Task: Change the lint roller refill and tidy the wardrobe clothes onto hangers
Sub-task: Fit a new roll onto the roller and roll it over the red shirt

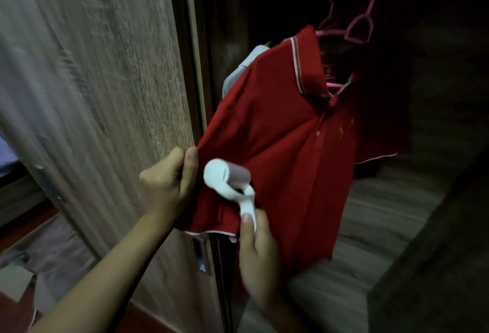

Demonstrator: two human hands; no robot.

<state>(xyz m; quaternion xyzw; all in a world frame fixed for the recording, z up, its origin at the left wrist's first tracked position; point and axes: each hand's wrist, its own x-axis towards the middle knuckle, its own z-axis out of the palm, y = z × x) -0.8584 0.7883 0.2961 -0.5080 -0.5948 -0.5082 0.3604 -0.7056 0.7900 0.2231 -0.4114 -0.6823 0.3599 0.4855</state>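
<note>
The lint roller (227, 182) is smooth white plastic. It has a short drum-shaped head with a rounded end cap, and a curved neck that runs down into a flat, narrow handle. The strip of roll that shows beside the cap looks pale greyish pink. The head lies against the sleeve of a red polo shirt (277, 134), low on the side nearest the door.

The right hand (256, 248) grips the handle. Its fingers are curled round it and the thumb is laid straight along its top. The left hand (166, 182) pinches the outer edge of the same sleeve, with the thumb on the front of the cloth and the fingers folded behind. The cloth between that hand and the roller is pulled flat.

The shirt is soft, matte knit. Thin white piping edges the collar and the sleeve hems, the placket has small buttons, and a small gold mark sits on the chest. It hangs tilted on a thin pink hanger (354, 31) with wavy loops, whose top runs out of the frame.

Just behind the shirt's shoulder, part of a pale garment (238, 73) shows. Left of the hands stands the wardrobe door (92, 68), a flat panel with a rough grey-brown wood grain, blurred. A small metal plate (202, 258) is set into its edge. Below the shirt is the shelf (370, 227), in the same striped wood pattern, and the inside of the wardrobe above and behind it is dark.
</note>
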